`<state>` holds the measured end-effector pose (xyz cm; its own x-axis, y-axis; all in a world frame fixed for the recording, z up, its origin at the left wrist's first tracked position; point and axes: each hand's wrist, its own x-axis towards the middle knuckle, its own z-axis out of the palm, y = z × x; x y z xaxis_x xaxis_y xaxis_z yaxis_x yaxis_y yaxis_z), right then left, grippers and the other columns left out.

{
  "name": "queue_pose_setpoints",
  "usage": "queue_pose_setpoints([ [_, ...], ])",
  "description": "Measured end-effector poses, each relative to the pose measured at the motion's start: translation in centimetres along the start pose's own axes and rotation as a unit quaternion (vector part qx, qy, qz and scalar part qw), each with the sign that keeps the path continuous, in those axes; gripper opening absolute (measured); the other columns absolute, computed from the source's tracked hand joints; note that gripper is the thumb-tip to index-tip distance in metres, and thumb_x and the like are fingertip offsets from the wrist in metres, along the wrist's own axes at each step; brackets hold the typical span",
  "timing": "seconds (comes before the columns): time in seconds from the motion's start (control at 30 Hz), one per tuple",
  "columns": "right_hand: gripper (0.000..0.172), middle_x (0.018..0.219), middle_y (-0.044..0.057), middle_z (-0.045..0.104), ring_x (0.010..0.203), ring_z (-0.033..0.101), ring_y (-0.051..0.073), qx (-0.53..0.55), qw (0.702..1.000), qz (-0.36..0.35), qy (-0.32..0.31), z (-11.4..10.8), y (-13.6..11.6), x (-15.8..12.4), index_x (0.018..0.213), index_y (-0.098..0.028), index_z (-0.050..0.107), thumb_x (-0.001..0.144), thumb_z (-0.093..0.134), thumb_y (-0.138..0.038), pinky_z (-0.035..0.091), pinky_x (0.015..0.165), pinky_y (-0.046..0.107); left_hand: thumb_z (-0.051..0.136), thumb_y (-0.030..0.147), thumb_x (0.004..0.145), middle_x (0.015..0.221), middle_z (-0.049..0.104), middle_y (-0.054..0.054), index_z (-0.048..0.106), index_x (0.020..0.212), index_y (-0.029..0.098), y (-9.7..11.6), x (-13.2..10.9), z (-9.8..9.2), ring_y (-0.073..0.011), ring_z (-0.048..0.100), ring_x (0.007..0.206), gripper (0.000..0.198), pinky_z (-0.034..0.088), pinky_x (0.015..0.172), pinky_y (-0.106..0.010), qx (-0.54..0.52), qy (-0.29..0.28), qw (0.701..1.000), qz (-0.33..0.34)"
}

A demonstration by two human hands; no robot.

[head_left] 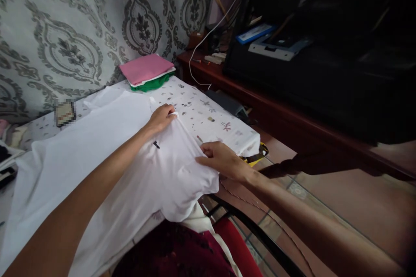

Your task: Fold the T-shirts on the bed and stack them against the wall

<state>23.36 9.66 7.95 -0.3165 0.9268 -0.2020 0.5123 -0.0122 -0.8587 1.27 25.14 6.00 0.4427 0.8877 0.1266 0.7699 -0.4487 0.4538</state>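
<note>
A white shirt (pixel 107 156) lies spread across a table covered with a patterned cloth (pixel 208 117). My left hand (pixel 160 117) pinches the shirt's far edge near the top, fingers closed on the fabric. My right hand (pixel 221 160) presses on the shirt's near right edge, with its fingers curled into the cloth where the shirt droops over the table's side. A small dark mark (pixel 156 144) shows on the shirt between the two hands.
A folded stack of pink, white and green cloth (pixel 147 71) sits at the table's far end by the patterned wall. A dark wooden shelf (pixel 292 117) with a black unit stands to the right. A red and black chair (pixel 234 242) is below, over a tiled floor.
</note>
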Motion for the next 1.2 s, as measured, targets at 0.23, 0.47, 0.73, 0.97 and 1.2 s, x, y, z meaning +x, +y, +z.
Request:
queue_pose_setpoints([
  [0.23, 0.031, 0.054, -0.005, 0.038, 0.053, 0.033, 0.009, 0.070, 0.995, 0.026, 0.073, 1.0, 1.2, -3.7, 0.064, -0.021, 0.045, 0.080, 0.057, -0.045, 0.022, 0.047, 0.023, 0.050, 0.020, 0.092, 0.109, 0.059, -0.010, 0.058, 0.102, 0.020, 1.3, -1.6, 0.4, -0.0263, 0.052, 0.109, 0.013, 0.042, 0.098, -0.043, 0.049, 0.076, 0.996, 0.019],
  [0.47, 0.030, 0.060, -0.004, 0.057, 0.053, 0.045, 0.013, 0.135, 0.980, 0.063, 0.129, 4.4, 3.2, -7.0, 0.087, -0.024, 0.050, 0.080, 0.061, -0.052, 0.033, 0.050, 0.024, 0.044, 0.029, 0.100, 0.125, 0.060, -0.011, 0.057, 0.121, 0.023, 4.3, -11.2, -0.2, -0.0249, 0.054, 0.122, 0.026, 0.043, 0.106, -0.041, -0.002, 0.014, 0.993, 0.116],
  [0.73, 0.032, 0.068, 0.000, 0.064, 0.056, 0.058, 0.019, -0.031, 0.952, 0.060, 0.298, 3.0, 5.8, -7.4, 0.098, -0.026, 0.054, 0.077, 0.059, -0.050, 0.044, 0.055, 0.030, 0.040, 0.037, 0.101, 0.155, 0.047, -0.010, 0.050, 0.139, 0.024, -4.2, -17.3, -3.3, -0.0237, 0.039, 0.146, 0.042, 0.024, 0.124, -0.049, 0.107, 0.021, 0.993, -0.041],
  [0.97, 0.029, 0.104, 0.010, 0.072, 0.089, 0.068, 0.023, -0.161, 0.957, -0.214, 0.109, 2.7, -3.9, 2.3, 0.110, -0.022, 0.064, 0.094, 0.046, -0.038, 0.054, 0.081, 0.035, 0.032, 0.043, 0.100, 0.149, 0.053, -0.016, 0.054, 0.136, 0.016, -13.1, -22.8, -8.5, -0.0262, 0.044, 0.143, 0.050, 0.035, 0.117, -0.047, 0.192, 0.117, 0.945, -0.236],
  [1.2, 0.048, 0.151, 0.020, 0.049, 0.143, 0.043, 0.026, -0.353, 0.881, -0.310, -0.059, 10.1, -9.9, 20.4, 0.143, -0.008, 0.050, 0.099, 0.044, -0.027, 0.034, 0.118, 0.042, 0.028, 0.039, 0.100, 0.150, 0.053, -0.017, 0.053, 0.137, 0.016, -17.6, -29.2, -11.5, -0.0308, 0.045, 0.141, 0.050, 0.036, 0.111, -0.061, 0.248, 0.143, 0.875, -0.392],
])
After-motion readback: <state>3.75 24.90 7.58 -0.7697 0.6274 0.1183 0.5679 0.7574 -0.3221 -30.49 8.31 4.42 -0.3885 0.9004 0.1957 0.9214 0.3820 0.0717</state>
